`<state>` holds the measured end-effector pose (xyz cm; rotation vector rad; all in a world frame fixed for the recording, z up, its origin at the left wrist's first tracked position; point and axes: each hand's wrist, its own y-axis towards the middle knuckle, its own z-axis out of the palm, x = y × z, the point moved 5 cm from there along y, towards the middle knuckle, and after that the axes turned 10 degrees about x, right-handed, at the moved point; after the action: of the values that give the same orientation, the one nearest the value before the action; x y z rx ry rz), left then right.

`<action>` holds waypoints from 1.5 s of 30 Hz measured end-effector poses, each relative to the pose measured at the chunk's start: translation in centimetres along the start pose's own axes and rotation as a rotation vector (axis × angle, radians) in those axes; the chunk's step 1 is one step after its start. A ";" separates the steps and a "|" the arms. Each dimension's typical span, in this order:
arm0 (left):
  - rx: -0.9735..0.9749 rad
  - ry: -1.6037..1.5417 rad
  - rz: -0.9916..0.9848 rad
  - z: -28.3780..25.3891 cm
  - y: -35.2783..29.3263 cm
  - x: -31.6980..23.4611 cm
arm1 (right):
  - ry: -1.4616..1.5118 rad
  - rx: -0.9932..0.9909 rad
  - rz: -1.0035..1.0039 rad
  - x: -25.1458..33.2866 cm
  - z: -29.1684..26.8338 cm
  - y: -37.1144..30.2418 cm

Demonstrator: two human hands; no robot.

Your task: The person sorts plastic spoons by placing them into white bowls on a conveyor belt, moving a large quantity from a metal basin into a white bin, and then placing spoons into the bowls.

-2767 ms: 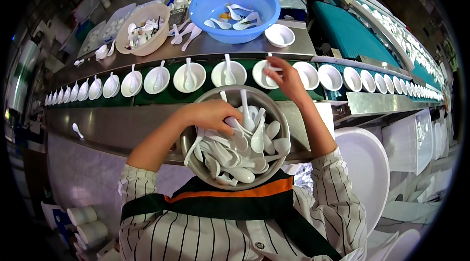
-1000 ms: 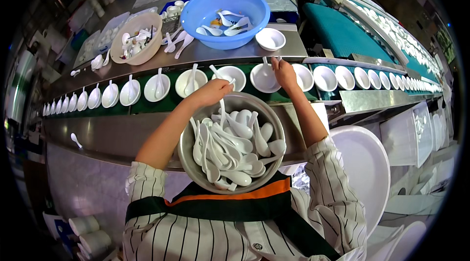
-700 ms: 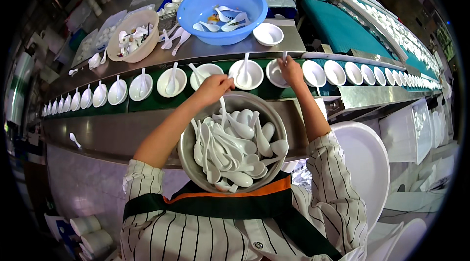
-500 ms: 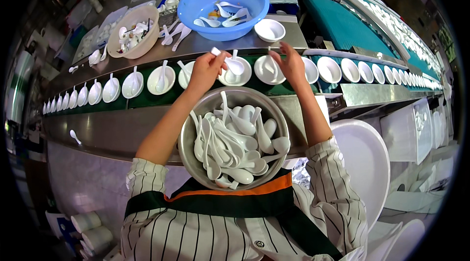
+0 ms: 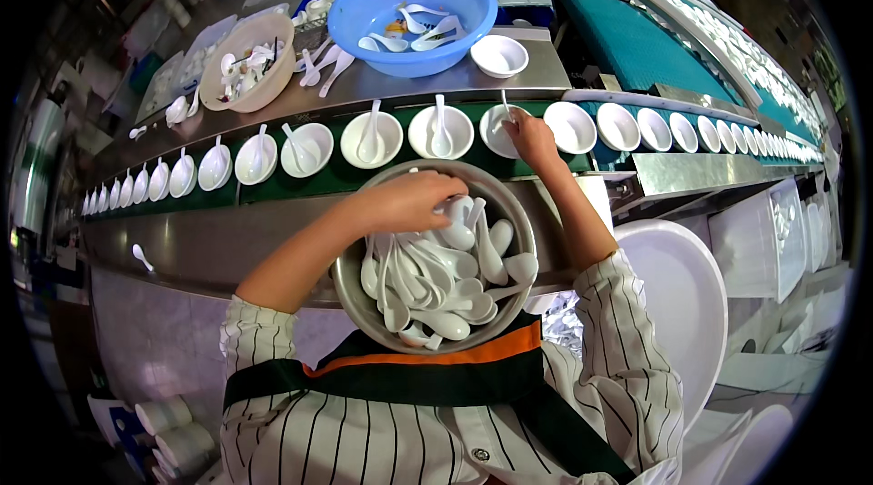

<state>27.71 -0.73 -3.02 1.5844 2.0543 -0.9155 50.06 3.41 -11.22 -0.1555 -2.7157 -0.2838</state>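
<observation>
A steel basin full of white soup spoons stands right in front of my body. My left hand reaches over its far rim, fingers bent down and closed on a spoon among the others; the fingertips are partly hidden. Beyond the basin, my right hand pinches the upright handle of a soup spoon standing in a white bowl. Just left of it, another bowl on the green belt has a spoon leaning in it, and so do the bowls farther left.
Bowls without spoons line the belt to the right. Behind it stand a blue tub with some spoons, a cream tub of mixed pieces, and a lone bowl. A teal conveyor runs at far right; a loose spoon lies front left.
The row of bowls has shifted left. My left hand let go of a spoon in a bowl and came down into the basin. My right hand is now at the following bowl, holding a spoon.
</observation>
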 end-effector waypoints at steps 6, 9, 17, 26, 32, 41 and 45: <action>-0.031 0.084 -0.027 1.6 -0.8 1.4 | 0.509 0.390 -0.107 9.2 -7.0 -4.1; 0.077 0.033 -0.151 0.9 -0.6 0.9 | 0.243 0.662 -0.231 12.3 -7.4 -8.3; 0.086 -0.352 -0.037 0.1 -1.0 1.2 | 0.080 0.547 -0.576 14.1 -4.9 -10.1; 0.050 -0.427 -0.023 -1.8 -4.2 -0.5 | 1.020 0.300 -0.301 10.2 -7.9 -4.4; -0.103 -0.445 0.054 -3.0 -3.5 -2.6 | 0.419 0.089 -0.176 5.1 -2.3 4.4; -0.453 0.254 0.268 -1.8 -4.7 -6.1 | 0.096 -0.058 -0.132 1.2 1.6 4.6; -0.666 0.500 0.180 -2.4 -4.9 -4.5 | 0.259 -0.053 -0.162 4.7 -1.4 1.4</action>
<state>24.50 -2.99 2.89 1.6542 2.1411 0.2596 46.48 4.77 -7.83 0.0817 -2.4673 -0.3944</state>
